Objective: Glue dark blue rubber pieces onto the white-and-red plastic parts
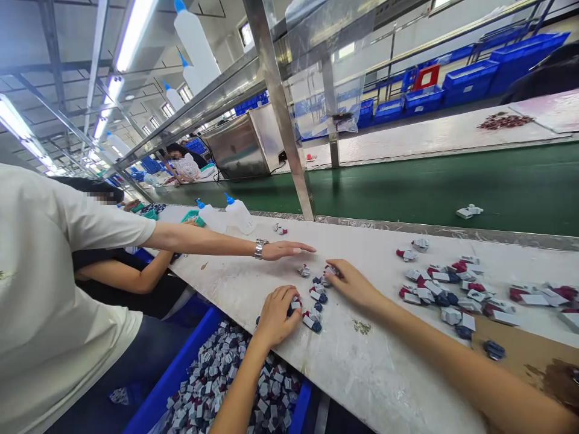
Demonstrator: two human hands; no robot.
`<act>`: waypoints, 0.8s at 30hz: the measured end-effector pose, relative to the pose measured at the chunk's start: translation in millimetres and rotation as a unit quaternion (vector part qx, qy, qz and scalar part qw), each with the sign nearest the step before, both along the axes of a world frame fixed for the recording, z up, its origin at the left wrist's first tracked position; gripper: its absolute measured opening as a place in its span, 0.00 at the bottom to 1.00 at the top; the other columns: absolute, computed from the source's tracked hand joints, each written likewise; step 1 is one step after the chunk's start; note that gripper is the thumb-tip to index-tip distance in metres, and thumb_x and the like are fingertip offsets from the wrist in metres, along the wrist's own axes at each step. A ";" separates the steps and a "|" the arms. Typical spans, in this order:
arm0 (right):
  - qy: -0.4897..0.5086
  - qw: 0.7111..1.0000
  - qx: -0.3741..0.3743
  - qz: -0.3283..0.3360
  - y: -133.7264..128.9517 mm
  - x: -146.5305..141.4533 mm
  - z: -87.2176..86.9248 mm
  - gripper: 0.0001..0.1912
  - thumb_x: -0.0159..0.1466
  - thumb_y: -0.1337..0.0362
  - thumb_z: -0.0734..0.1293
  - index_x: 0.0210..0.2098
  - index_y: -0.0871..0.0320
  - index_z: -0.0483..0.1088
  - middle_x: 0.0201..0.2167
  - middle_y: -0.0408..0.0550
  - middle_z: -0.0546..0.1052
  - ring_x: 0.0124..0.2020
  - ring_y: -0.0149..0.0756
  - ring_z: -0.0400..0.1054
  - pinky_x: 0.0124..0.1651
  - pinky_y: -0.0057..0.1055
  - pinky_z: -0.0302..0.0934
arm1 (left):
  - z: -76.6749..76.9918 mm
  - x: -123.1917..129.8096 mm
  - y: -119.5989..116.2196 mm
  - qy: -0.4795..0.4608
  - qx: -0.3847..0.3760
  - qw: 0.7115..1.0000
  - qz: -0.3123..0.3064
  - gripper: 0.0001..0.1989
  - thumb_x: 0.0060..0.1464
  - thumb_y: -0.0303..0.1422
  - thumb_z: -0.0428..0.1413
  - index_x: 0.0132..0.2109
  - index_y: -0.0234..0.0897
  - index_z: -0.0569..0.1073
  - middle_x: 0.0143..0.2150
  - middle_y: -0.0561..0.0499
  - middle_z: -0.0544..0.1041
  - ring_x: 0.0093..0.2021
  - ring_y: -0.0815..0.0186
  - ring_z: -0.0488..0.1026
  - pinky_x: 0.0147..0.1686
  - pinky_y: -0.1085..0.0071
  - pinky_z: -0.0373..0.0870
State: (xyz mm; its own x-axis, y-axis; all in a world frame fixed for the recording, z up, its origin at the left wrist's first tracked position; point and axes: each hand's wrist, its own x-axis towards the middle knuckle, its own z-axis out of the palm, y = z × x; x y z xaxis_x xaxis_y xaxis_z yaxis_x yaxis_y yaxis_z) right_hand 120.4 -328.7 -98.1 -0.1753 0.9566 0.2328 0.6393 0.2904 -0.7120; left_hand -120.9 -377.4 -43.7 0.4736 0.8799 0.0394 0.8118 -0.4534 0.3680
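Observation:
My left hand (277, 318) rests on the white table (384, 361), its fingers curled round a small grey, red and navy piece (295, 305). My right hand (350, 283) reaches in from the right, its fingertips on another small piece (331, 272) at the top of a short row. Between my hands lie several more grey and navy pieces (318, 294). Just beyond them a co-worker's hand (287, 249), with a metal watch, is stretched out flat above the table.
A larger group of pieces (434, 289) lies to the right, near brown cardboard (515, 343). Below the table edge, a blue bin (199, 337) holds many pieces. A metal post (289, 120) and green conveyor (407, 187) stand beyond; white bottles (239, 216) are at left.

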 end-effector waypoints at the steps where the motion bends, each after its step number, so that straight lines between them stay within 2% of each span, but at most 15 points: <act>1: 0.003 1.000 0.009 -0.003 -4.3 -13.7 -3.4 0.19 0.68 0.57 0.65 0.55 0.59 0.66 0.54 0.54 0.70 0.54 0.44 0.66 0.56 0.49 0.63 | -0.9 -1.4 -5.9 0.003 0.001 1.000 0.007 0.18 0.58 0.35 0.53 0.55 0.35 0.70 0.60 0.41 0.71 0.61 0.53 0.65 0.60 0.54 0.62; 3: 0.008 1.000 0.025 -0.004 -18.9 -43.7 -10.4 0.23 0.67 0.55 0.66 0.58 0.59 0.65 0.57 0.55 0.67 0.58 0.47 0.63 0.58 0.52 0.60 | -4.6 -3.9 -20.3 0.013 0.004 1.000 0.021 0.31 0.55 0.44 0.57 0.61 0.31 0.65 0.64 0.35 0.66 0.65 0.46 0.59 0.63 0.47 0.57; 5: 0.013 0.999 0.030 -0.007 -39.0 -73.5 -15.9 0.25 0.67 0.57 0.66 0.61 0.59 0.62 0.60 0.57 0.64 0.60 0.50 0.60 0.60 0.54 0.58 | -10.4 -6.3 -37.2 0.024 0.015 0.999 0.043 0.40 0.51 0.46 0.60 0.66 0.33 0.60 0.68 0.33 0.60 0.69 0.41 0.53 0.64 0.42 0.54; 7: 0.017 0.999 0.025 -0.017 -59.4 -99.4 -18.4 0.27 0.67 0.62 0.64 0.63 0.61 0.58 0.63 0.61 0.60 0.63 0.52 0.56 0.62 0.54 0.56 | -17.7 -9.1 -53.5 0.031 0.041 0.996 0.068 0.39 0.50 0.40 0.61 0.67 0.40 0.60 0.69 0.37 0.59 0.69 0.41 0.51 0.63 0.41 0.55; 9: 0.021 0.999 0.015 -0.030 -75.9 -119.5 -17.1 0.29 0.65 0.66 0.62 0.65 0.62 0.56 0.66 0.64 0.56 0.66 0.56 0.52 0.64 0.55 0.53 | -25.6 -12.9 -66.0 0.019 0.085 0.992 0.095 0.35 0.49 0.33 0.61 0.64 0.43 0.65 0.67 0.40 0.62 0.68 0.44 0.55 0.62 0.45 0.59; 12: 0.028 0.999 0.002 -0.041 -92.4 -140.2 -10.1 0.30 0.65 0.68 0.59 0.66 0.60 0.55 0.69 0.63 0.48 0.69 0.58 0.43 0.66 0.59 0.48 | -37.7 -20.7 -74.8 -0.013 0.142 0.982 0.126 0.29 0.47 0.29 0.60 0.59 0.41 0.71 0.63 0.41 0.66 0.63 0.49 0.63 0.60 0.51 0.64; 14: 0.033 0.999 -0.007 -0.027 -102.1 -150.8 -5.1 0.32 0.65 0.70 0.57 0.68 0.58 0.50 0.70 0.61 0.43 0.70 0.57 0.39 0.67 0.59 0.46 | -45.3 -29.4 -77.0 -0.023 0.165 0.975 0.149 0.23 0.51 0.27 0.56 0.56 0.39 0.72 0.61 0.41 0.68 0.60 0.52 0.65 0.60 0.53 0.65; 17: 0.030 0.998 -0.023 0.049 -120.3 -167.6 -0.6 0.39 0.62 0.72 0.58 0.70 0.55 0.44 0.72 0.58 0.41 0.71 0.53 0.41 0.67 0.55 0.50 | -54.7 -51.6 -86.9 -0.022 0.193 0.958 0.213 0.20 0.56 0.26 0.49 0.55 0.39 0.72 0.60 0.40 0.69 0.59 0.51 0.66 0.58 0.49 0.66; 21: -0.001 0.978 -0.032 0.206 -146.6 -194.2 3.3 0.40 0.59 0.66 0.64 0.70 0.56 0.50 0.70 0.60 0.51 0.68 0.58 0.48 0.66 0.56 0.50 | -61.4 -86.8 -121.3 -0.021 0.220 0.927 0.302 0.21 0.57 0.33 0.48 0.55 0.35 0.70 0.56 0.32 0.71 0.53 0.41 0.71 0.48 0.39 0.72; 22: -0.010 0.970 -0.030 0.239 -151.2 -199.1 5.6 0.40 0.59 0.62 0.66 0.69 0.56 0.52 0.69 0.61 0.53 0.68 0.60 0.49 0.66 0.57 0.50 | -62.2 -92.5 -130.4 -0.026 0.221 0.924 0.311 0.22 0.56 0.33 0.48 0.57 0.38 0.70 0.55 0.34 0.73 0.52 0.41 0.73 0.46 0.38 0.73; 24: -0.023 0.958 -0.018 0.284 -156.1 -200.7 13.0 0.40 0.60 0.55 0.68 0.69 0.53 0.53 0.69 0.60 0.52 0.67 0.60 0.50 0.65 0.58 0.51 | -63.8 -97.1 -144.0 -0.043 0.213 0.928 0.304 0.28 0.52 0.33 0.49 0.61 0.50 0.67 0.56 0.44 0.75 0.52 0.44 0.75 0.44 0.40 0.75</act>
